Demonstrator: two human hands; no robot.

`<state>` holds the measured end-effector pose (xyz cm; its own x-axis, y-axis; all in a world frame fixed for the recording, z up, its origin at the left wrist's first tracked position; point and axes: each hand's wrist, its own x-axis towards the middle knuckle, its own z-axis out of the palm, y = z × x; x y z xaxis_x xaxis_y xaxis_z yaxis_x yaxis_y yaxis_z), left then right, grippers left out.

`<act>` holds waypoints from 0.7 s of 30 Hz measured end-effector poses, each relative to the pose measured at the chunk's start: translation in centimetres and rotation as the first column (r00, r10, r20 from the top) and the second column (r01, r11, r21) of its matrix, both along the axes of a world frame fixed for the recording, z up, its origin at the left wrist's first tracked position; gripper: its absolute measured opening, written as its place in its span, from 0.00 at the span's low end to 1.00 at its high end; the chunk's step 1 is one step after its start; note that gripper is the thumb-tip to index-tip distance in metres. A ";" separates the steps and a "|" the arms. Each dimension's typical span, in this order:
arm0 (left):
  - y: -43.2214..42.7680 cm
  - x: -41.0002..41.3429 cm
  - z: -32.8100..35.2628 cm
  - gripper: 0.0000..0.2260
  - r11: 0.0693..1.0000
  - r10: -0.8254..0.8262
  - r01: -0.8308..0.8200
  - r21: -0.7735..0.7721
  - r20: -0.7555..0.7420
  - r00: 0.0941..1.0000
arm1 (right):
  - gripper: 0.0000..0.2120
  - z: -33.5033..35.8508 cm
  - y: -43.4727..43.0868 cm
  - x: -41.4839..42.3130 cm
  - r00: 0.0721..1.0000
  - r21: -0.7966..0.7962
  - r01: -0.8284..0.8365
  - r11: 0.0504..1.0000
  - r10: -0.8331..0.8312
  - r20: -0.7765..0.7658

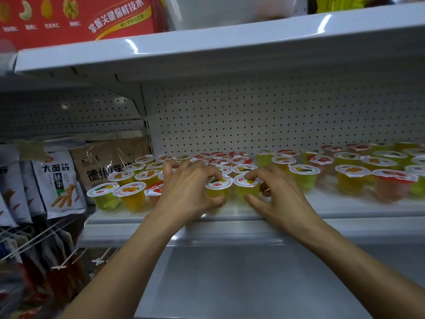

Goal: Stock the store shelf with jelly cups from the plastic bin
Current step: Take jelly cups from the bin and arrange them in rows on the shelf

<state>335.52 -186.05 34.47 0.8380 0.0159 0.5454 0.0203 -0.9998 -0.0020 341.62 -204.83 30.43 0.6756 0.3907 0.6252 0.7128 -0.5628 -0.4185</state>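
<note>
Several jelly cups with white foil lids stand in rows on the white store shelf (345, 209). My left hand (184, 192) grips a yellow jelly cup (217, 188) at the front of the shelf, fingers on its lid and thumb at its base. My right hand (276, 194) holds a second yellow jelly cup (246, 187) right beside it in the same way. Both cups rest on the shelf, touching each other. Green, orange and red cups (132, 195) fill the left front. The plastic bin is out of sight.
A shelf board (207, 49) hangs above, carrying a red carton (76, 19). Snack bags (58, 180) hang on hooks at the left. Looser cups (351, 180) stand to the right, with bare shelf in front of them. A lower grey shelf (253, 284) lies under my arms.
</note>
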 end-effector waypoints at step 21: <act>-8.5 10.8 5.0 0.15 0.941 -0.311 0.259 -0.217 -0.259 0.915 | 0.17 3.0 -8.9 4.1 0.971 -0.306 0.238 0.922 -0.223 0.082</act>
<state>346.32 -194.50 39.49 0.9401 -0.1740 0.2931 -0.2407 -0.9477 0.2094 345.69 -213.76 33.40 0.7446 0.4072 0.5289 0.5616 -0.8105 -0.1665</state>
